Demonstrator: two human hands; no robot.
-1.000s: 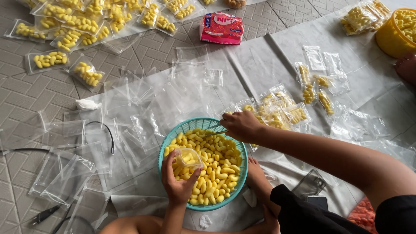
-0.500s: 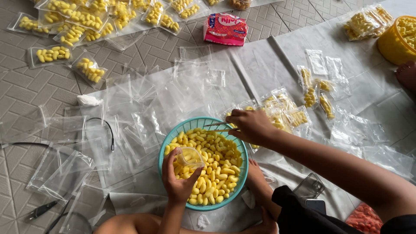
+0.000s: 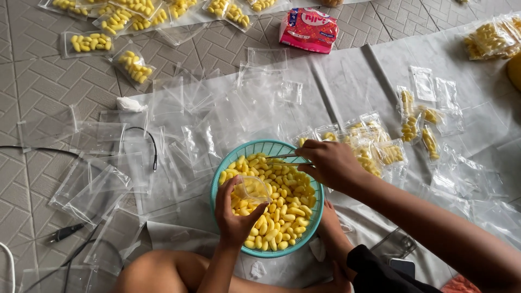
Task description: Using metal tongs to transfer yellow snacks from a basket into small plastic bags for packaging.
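Head view: our left hand [image 3: 234, 216] pinches a clear bag [image 3: 253, 189]; right fingers [image 3: 317, 157] seemingly pinch tongs [image 3: 283, 157]; yellow pieces [image 3: 282, 201] could spill from the teal basket [image 3: 260, 147].

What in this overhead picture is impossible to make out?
- Head view: the thin tool in the right hand; only a sliver shows past the fingers.
- The base of the teal basket, buried under yellow pieces.
- How full the small clear bag in the left hand is; it blends with the pieces behind it.
- The yellow object at the right edge, cut off by the frame.
- The dark object near the knee, partly hidden by the sleeve.
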